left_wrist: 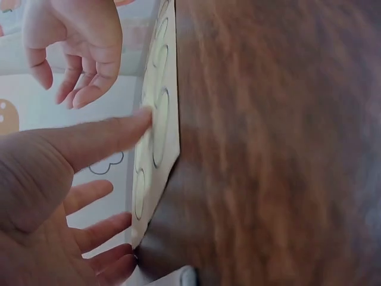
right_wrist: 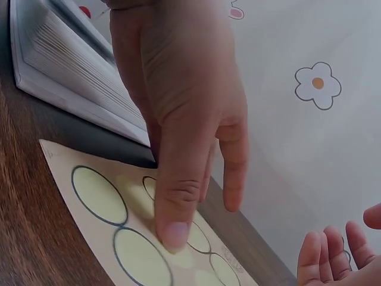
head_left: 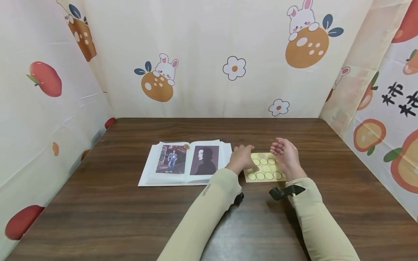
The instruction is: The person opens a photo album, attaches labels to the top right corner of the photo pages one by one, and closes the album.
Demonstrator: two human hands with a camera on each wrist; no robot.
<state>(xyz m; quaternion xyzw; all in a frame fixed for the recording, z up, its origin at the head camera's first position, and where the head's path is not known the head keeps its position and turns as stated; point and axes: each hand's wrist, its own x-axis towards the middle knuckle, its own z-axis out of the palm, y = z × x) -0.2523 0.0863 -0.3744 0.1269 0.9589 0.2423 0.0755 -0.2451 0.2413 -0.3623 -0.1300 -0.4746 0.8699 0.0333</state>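
A cream sheet of round yellow stickers (head_left: 266, 168) lies flat on the table, its circles set in rows with dark outlines. My left hand (head_left: 241, 158) is over the sheet's left side, thumb (right_wrist: 178, 202) extended down to or just above the stickers, other fingers spread. Whether the thumb presses the sheet is unclear. On the sheet's right side hovers my right hand (head_left: 286, 156), its fingers loosely bent with nothing visible in them. Left of both hands lies an open photo album (head_left: 148, 166); a small round brown sticker (head_left: 186, 146) sits at the left photo's upper right corner.
The album shows a photo of a standing person (head_left: 171, 159) and a dark portrait (head_left: 204, 161). The brown wooden table (head_left: 98, 206) is bounded at back and sides by patterned cloth (head_left: 202, 72). Black camera straps circle both wrists.
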